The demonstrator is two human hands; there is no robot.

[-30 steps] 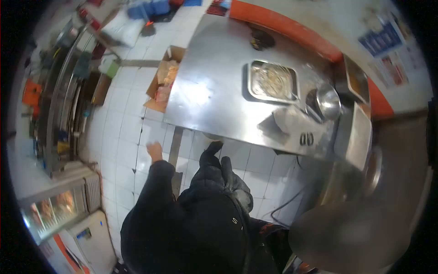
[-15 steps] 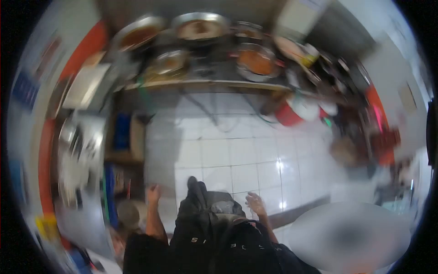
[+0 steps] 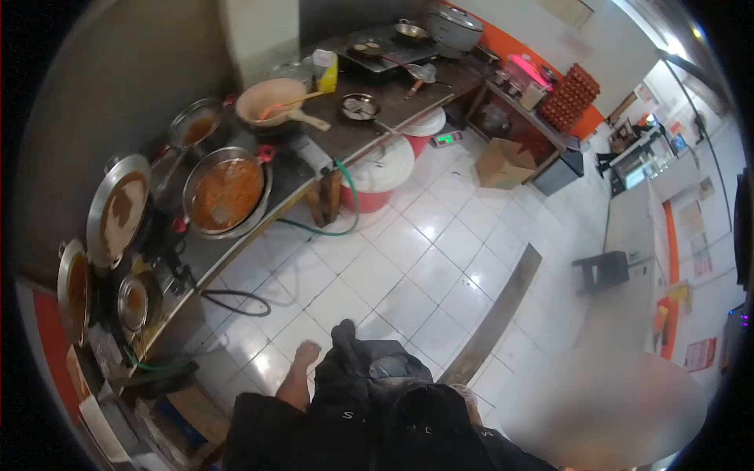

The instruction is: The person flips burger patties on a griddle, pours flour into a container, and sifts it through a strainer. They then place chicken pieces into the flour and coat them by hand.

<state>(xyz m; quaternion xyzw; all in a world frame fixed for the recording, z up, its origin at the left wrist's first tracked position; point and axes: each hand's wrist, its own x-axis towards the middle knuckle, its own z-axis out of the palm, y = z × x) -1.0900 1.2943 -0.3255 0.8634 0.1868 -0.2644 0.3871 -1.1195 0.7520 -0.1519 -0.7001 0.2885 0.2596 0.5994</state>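
Note:
My left hand (image 3: 308, 353) hangs beside my dark trousers above the tiled floor, its fingers curled in and no object showing in it. On the other side, my right hand (image 3: 468, 400) is mostly hidden by my black shirt; a pale, shiny covering shows on it, and its fingers cannot be made out. Neither hand touches the counter. Closest on the counter, ahead and left, are a pan of orange-red sauce (image 3: 228, 194), a wok with pale and brown contents (image 3: 123, 208) and a small pan (image 3: 134, 304).
Along the counter stand a beige pan (image 3: 271, 102) with a wooden utensil and a grey rice cooker (image 3: 453, 31). Below are lidded red buckets (image 3: 367, 196), a green hose (image 3: 356, 206) and a black hose (image 3: 250, 311). A cardboard box (image 3: 503, 163), egg trays (image 3: 572, 96) and a dark stool (image 3: 602, 270) stand farther right.
My view has swung right, so the counter now lies to the left. My right hand, visible with fingers apart before, is now largely behind my shirt. My left hand stays low beside me.

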